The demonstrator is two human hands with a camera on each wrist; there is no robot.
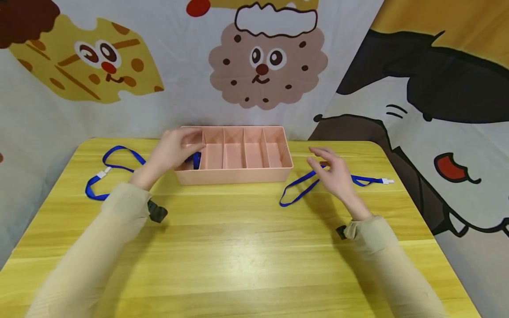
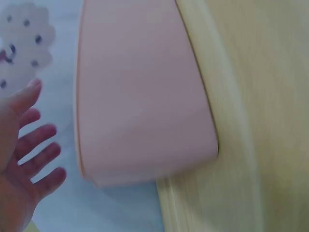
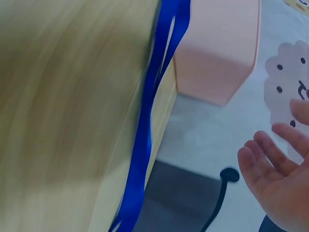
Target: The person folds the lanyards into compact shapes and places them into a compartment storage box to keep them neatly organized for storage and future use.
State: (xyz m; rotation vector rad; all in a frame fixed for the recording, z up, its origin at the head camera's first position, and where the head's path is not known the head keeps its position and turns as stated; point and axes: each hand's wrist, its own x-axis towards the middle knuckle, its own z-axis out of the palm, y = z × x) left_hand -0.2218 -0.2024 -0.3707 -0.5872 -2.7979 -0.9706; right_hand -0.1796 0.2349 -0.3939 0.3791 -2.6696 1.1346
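Note:
A pink tray [image 1: 234,176] with several compartments stands at the back middle of the yellow wooden table [image 1: 238,256]. My left hand [image 1: 184,145] hovers over the tray's left end with fingers spread and holds nothing; in the left wrist view the left hand [image 2: 29,154] sits beside the tray's wall [image 2: 140,96]. A bit of blue strap [image 1: 196,160] lies in the leftmost compartment. My right hand [image 1: 332,170] hangs open just above a blue lanyard [image 1: 296,190] lying right of the tray. The right wrist view shows that lanyard [image 3: 145,130], the tray [image 3: 222,48] and the relaxed right hand [image 3: 277,179].
Another blue lanyard [image 1: 107,170] with a white clip lies on the table left of the tray. Cartoon-printed cloth walls [image 1: 262,66] close in the back and right sides. The right lanyard's white clip [image 1: 387,181] rests near the table's right edge.

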